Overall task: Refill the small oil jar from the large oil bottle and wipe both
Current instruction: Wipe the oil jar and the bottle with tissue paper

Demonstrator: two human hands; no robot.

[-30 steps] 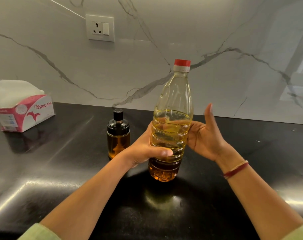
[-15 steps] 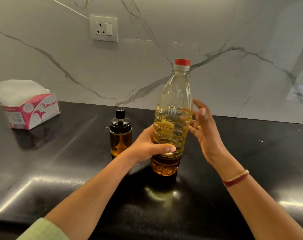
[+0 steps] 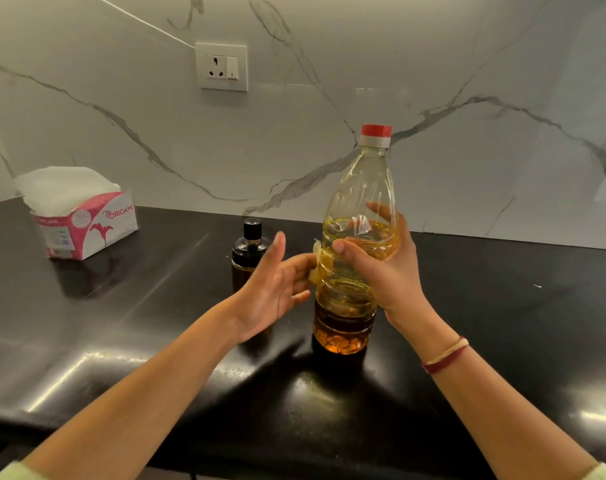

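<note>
Over the black counter [image 3: 121, 341], my right hand [image 3: 388, 271] wraps the middle of the large oil bottle [image 3: 360, 188], thumb in front and fingers behind; its red cap [image 3: 376, 130] is on. My left hand [image 3: 270, 292] is spread wide at the bottle's 9 o'clock, holding nothing. A tissue box [image 3: 87, 226] sits at 10 o'clock. My left palm half hides the small oil jar [image 3: 248, 244], near the bottle.

Black counter [image 3: 149, 341], tissue box [image 3: 87, 225], oil jar [image 3: 247, 249]
</note>
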